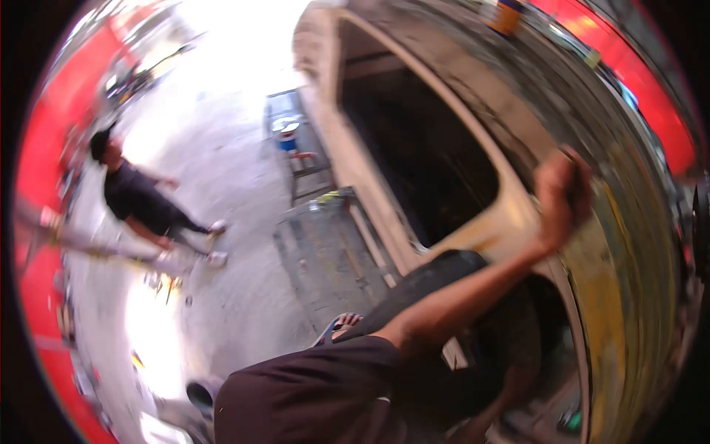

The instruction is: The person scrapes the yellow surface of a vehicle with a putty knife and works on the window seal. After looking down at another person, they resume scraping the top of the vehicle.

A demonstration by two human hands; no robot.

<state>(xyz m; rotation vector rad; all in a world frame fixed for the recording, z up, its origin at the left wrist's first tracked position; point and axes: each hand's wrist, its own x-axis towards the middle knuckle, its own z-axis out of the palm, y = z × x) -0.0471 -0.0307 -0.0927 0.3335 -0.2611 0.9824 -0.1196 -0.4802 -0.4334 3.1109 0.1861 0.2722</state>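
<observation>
My left arm, in a dark sleeve, reaches across the side of a partly stripped vehicle body (510, 214). At the roof edge, my left hand (563, 196) is closed in a fist. Something dark shows at its fingers, but blur hides what it is. Low in the view, in shadow, my right hand (473, 428) is near my body and its fingers cannot be made out. A dark window (414, 140) lies beside the left arm. My bent knee (444, 277) is against the vehicle side, above a sandalled foot (344, 323).
A worn platform (318, 244) stands beside the vehicle, with a stool (307, 174) and a blue-and-white can (286, 133) beyond. Another person (144, 192) walks on the concrete floor at left. An orange-and-purple container (506, 16) sits on the roof. A post (111, 244) crosses at left.
</observation>
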